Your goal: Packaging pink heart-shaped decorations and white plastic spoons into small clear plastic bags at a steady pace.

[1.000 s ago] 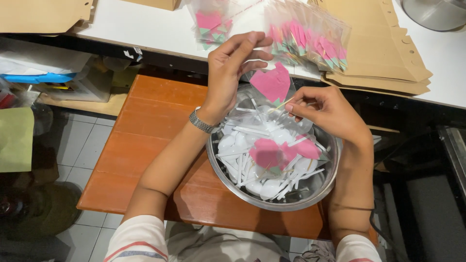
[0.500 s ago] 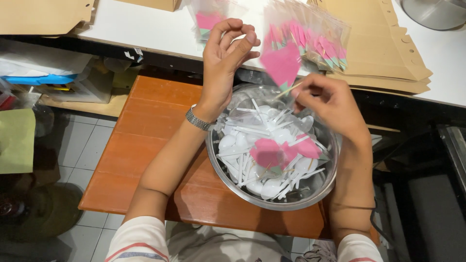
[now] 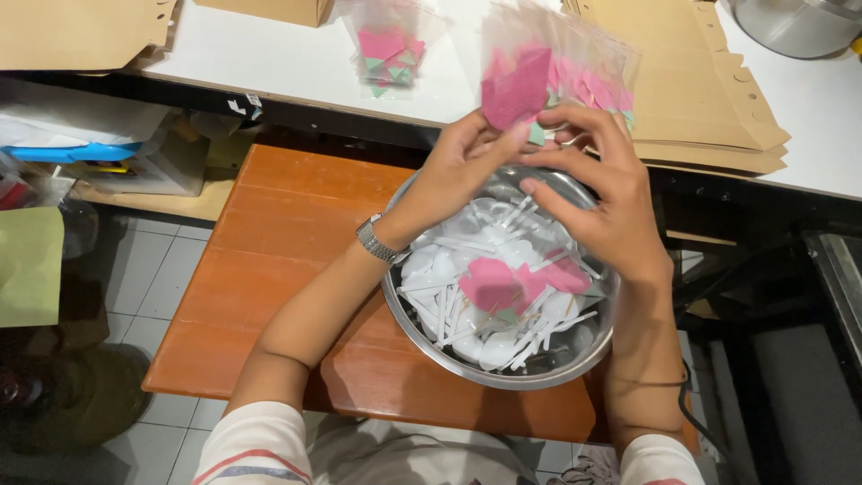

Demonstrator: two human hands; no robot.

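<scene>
Now both hands raised, pink heart higher

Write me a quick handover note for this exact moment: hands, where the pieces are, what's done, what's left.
Left hand and right hand: together pinching a pink paper heart, raised above the steel bowl.
Bowl: on the orange board, full of white heart picks, with more pink hearts on top.
Done: clear bags of pink hearts lie on the white table, one smaller bag apart.
Left: the bowl's contents.
</scene>
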